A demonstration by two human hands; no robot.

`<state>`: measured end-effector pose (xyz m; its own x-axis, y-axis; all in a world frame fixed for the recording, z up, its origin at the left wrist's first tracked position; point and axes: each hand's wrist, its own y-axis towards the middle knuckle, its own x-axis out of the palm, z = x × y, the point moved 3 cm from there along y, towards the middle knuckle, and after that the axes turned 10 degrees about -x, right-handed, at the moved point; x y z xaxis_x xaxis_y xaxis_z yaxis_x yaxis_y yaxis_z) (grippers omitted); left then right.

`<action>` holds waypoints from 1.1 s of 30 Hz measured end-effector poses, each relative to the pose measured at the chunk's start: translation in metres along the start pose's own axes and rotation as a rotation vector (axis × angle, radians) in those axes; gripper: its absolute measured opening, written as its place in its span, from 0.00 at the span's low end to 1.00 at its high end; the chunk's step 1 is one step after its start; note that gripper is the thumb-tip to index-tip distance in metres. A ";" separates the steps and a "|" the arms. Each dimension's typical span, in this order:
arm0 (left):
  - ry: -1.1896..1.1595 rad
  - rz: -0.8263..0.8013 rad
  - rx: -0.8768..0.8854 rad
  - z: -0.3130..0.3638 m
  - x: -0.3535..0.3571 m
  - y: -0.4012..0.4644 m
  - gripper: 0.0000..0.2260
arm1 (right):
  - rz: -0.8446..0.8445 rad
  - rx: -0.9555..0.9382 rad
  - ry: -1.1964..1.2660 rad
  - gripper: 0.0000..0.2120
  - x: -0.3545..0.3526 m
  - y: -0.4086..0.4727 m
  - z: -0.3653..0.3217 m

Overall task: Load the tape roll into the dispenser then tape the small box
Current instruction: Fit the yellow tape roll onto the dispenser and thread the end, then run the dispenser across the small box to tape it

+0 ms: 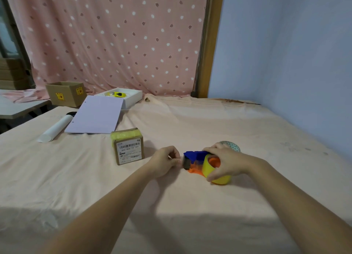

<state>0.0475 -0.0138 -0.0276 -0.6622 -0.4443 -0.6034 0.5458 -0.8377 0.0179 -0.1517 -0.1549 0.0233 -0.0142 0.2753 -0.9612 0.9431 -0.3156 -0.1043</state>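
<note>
A blue and orange tape dispenser [194, 158] lies on the pink cloth, with a yellow tape roll [207, 167] sitting on its orange hub. My right hand [226, 162] grips the roll and the dispenser's rear from the right. At the dispenser's front end my left hand [167, 160] pinches something small, seemingly the tape's end. The small brown box [129, 149], with a barcode label and yellow tape over its top, stands to the left of my left hand, apart from it.
Another patterned tape roll [231, 146] sits just behind my right hand. Further back left lie a lilac sheet pad [97, 114], a rolled white paper [55, 128], an open white box [131, 98] and a cardboard box [65, 93]. A blue wall runs along the right.
</note>
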 end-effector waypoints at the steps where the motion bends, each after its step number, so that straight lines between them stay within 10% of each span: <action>1: 0.003 -0.018 -0.003 0.001 0.000 0.000 0.03 | 0.008 0.004 0.011 0.54 0.002 -0.004 0.001; 6: 0.098 -0.009 -0.030 0.001 -0.006 -0.001 0.04 | 0.093 0.077 0.257 0.62 0.008 -0.018 0.021; 11: 0.092 0.012 -0.066 0.004 -0.006 -0.004 0.05 | 0.253 0.191 0.311 0.17 0.017 -0.014 0.035; 14: 0.027 0.005 -0.108 0.006 -0.008 -0.007 0.03 | 0.315 0.226 0.292 0.09 0.020 -0.011 0.034; 23: -0.357 -0.042 -0.140 0.025 -0.040 -0.030 0.06 | 0.507 0.000 0.722 0.18 -0.005 -0.031 0.016; 33: -0.488 0.020 -0.047 0.047 -0.124 -0.055 0.14 | 0.442 -0.284 0.426 0.22 -0.072 -0.021 -0.064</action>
<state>0.0750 0.0725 0.0839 -0.8084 -0.5667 -0.1593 0.5762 -0.8171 -0.0168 -0.1489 -0.1102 0.1109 0.4704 0.5278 -0.7072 0.8816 -0.2462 0.4026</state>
